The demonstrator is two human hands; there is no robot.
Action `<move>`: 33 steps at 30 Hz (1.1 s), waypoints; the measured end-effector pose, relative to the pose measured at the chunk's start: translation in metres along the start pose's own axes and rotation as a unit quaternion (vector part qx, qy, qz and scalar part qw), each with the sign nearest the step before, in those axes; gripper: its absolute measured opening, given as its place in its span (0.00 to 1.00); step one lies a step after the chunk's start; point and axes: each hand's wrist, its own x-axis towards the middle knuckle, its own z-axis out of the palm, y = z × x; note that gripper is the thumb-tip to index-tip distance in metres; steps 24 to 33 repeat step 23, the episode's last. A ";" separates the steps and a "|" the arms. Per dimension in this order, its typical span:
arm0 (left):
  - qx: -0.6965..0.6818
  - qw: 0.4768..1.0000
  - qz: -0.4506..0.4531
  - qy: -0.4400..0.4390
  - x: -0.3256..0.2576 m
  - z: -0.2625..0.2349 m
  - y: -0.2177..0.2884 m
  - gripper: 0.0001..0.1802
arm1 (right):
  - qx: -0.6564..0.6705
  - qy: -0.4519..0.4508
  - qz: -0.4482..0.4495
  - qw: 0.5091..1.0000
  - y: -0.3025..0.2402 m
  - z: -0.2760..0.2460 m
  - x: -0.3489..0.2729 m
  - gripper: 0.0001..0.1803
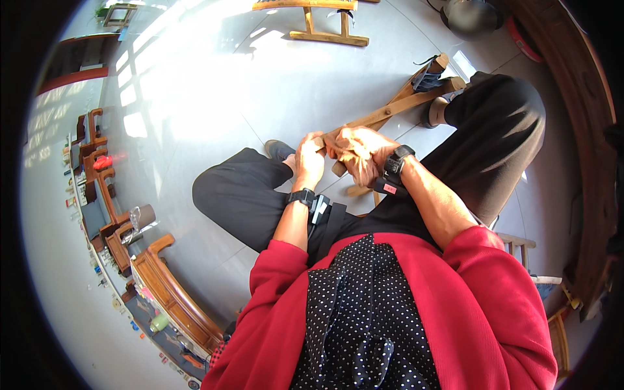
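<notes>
A long wooden frame piece (396,107) runs from between my knees up to the right, its far end near my right foot. My left hand (309,159) grips the near end of this wooden piece. My right hand (356,155) presses a brown cloth pad (338,146) against the wood just beside the left hand. Both wrists wear black bands. I sit with legs apart in black trousers and a red cardigan.
A wooden stand (328,32) sits on the grey tiled floor ahead. Carved wooden chairs and benches (166,286) line the left side. A dark curved wooden furniture edge (585,130) runs along the right, with a small stool (520,244) beside my right arm.
</notes>
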 end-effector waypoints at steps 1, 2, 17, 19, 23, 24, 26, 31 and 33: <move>-0.004 1.000 -0.009 -0.001 0.000 -0.001 0.000 0.19 | -0.030 0.058 -0.035 0.997 -0.003 0.000 -0.001 0.11; 0.003 1.000 0.001 0.000 0.000 -0.001 0.001 0.19 | -0.043 0.049 -0.095 0.993 -0.008 -0.002 0.001 0.11; 0.006 0.999 0.027 0.015 -0.003 0.000 0.004 0.17 | -0.120 0.061 -0.114 0.984 0.011 0.008 0.041 0.03; -0.006 0.999 -0.033 0.017 0.000 -0.001 0.006 0.15 | -0.058 0.043 -0.129 0.989 0.014 0.015 0.036 0.02; -0.438 0.887 -0.147 -0.016 -0.001 0.000 0.015 0.19 | 0.013 -0.012 -0.116 0.993 0.012 0.019 0.033 0.09; -0.438 0.887 -0.147 -0.016 -0.001 0.000 0.015 0.19 | 0.013 -0.012 -0.116 0.993 0.012 0.019 0.033 0.09; -0.438 0.887 -0.147 -0.016 -0.001 0.000 0.015 0.19 | 0.013 -0.012 -0.116 0.993 0.012 0.019 0.033 0.09; -0.438 0.887 -0.147 -0.016 -0.001 0.000 0.015 0.19 | 0.013 -0.012 -0.116 0.993 0.012 0.019 0.033 0.09; -0.438 0.887 -0.147 -0.016 -0.001 0.000 0.015 0.19 | 0.013 -0.012 -0.116 0.993 0.012 0.019 0.033 0.09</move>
